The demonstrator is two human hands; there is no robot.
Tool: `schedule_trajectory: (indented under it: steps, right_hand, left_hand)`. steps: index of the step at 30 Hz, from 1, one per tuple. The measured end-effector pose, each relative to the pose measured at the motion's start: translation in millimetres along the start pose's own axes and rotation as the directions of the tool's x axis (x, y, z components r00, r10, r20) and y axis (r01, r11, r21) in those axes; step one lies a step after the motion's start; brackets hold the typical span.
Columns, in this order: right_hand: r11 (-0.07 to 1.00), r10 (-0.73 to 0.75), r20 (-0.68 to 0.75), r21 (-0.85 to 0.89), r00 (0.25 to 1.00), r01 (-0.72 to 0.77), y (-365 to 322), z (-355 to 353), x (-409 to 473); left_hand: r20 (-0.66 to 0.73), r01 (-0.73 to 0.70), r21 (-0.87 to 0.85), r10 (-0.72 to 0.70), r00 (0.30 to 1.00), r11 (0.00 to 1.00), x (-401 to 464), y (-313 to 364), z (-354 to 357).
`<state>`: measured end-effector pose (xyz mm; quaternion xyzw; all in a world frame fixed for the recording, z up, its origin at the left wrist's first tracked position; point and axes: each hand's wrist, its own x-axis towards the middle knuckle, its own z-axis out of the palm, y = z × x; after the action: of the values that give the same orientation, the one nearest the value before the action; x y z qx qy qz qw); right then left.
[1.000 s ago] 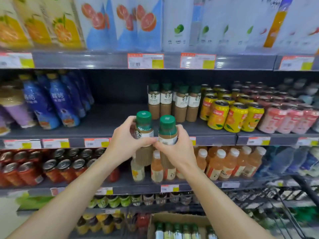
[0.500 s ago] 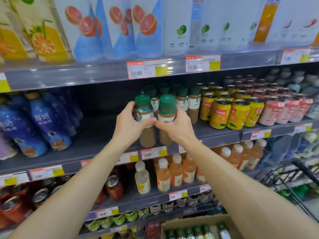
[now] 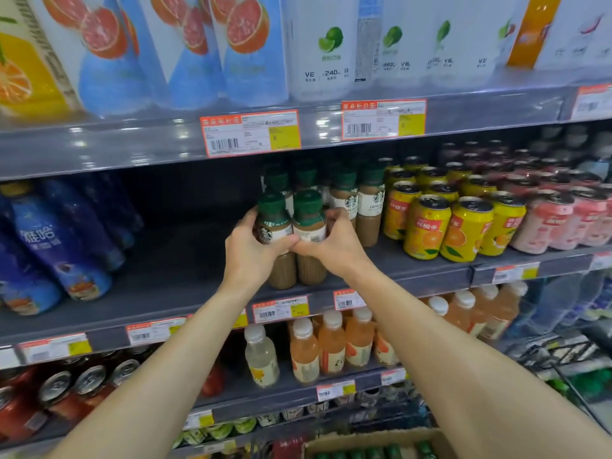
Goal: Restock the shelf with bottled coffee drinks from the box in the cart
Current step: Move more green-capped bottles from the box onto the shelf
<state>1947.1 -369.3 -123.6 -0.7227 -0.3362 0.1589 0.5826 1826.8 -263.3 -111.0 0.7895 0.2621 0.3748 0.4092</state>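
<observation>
Two brown coffee bottles with green caps stand side by side on the dark shelf (image 3: 185, 270). My left hand (image 3: 251, 253) is shut on the left coffee bottle (image 3: 273, 223). My right hand (image 3: 334, 243) is shut on the right coffee bottle (image 3: 309, 220). Their bases sit at or just above the shelf surface, near its front edge. Behind them stand several more coffee bottles (image 3: 371, 200) in a row. The cardboard box (image 3: 374, 438) with green-capped bottles shows at the bottom edge.
Yellow orange-drink cans (image 3: 427, 226) and pink cans (image 3: 549, 220) fill the shelf to the right. Blue bottles (image 3: 63, 243) lie to the left, with a bare gap of shelf between. Cartons (image 3: 251, 44) stand above; peach bottles (image 3: 331, 346) below. Cart wire (image 3: 563, 356) at right.
Both hands moved forward and into the shelf with the two bottles, from in front of the shelf edge to down onto its surface. The view tilted upward.
</observation>
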Motion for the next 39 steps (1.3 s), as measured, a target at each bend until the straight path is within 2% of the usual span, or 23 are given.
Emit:
schedule_trajectory:
  steps: [3,7,10,17,24,30,39]
  right_hand:
    - [0.999,0.028,0.039,0.043,0.999,-0.029,6.2,-4.7,4.1]
    - [0.999,0.009,0.123,0.051,0.992,-0.015,12.8,-14.0,1.7]
    - [1.0,0.009,0.157,-0.001,0.988,-0.009,17.3,-9.6,-2.9]
    - [0.987,0.025,-0.032,-0.158,0.999,-0.03,29.5,-1.6,-13.5]
    - [0.99,0.049,0.164,-0.139,0.985,-0.026,25.7,-6.9,-17.0]
    - [0.972,0.016,-0.096,-0.233,0.995,-0.038,33.8,4.6,-23.1]
    - [0.974,0.011,-0.141,-0.222,0.99,-0.043,38.7,10.2,-31.2]
  left_hand:
    - [0.036,-0.004,-0.023,0.004,0.999,1.0,-0.5,-1.5,0.7]
    - [0.168,0.023,-0.012,-0.021,0.986,1.0,-4.1,-12.2,-4.1]
    - [0.236,0.064,-0.013,-0.059,0.97,0.998,-5.1,-19.0,-7.7]
    - [0.203,0.057,0.102,-0.077,0.976,0.993,-8.1,-18.7,-8.3]
    - [0.18,0.091,0.087,-0.106,0.978,0.992,-10.4,-21.3,-3.9]
    - [0.221,0.091,0.147,-0.123,0.968,0.985,-7.9,-15.2,-3.9]
    - [0.133,0.128,0.087,-0.139,0.981,0.988,-19.8,-22.8,3.6]
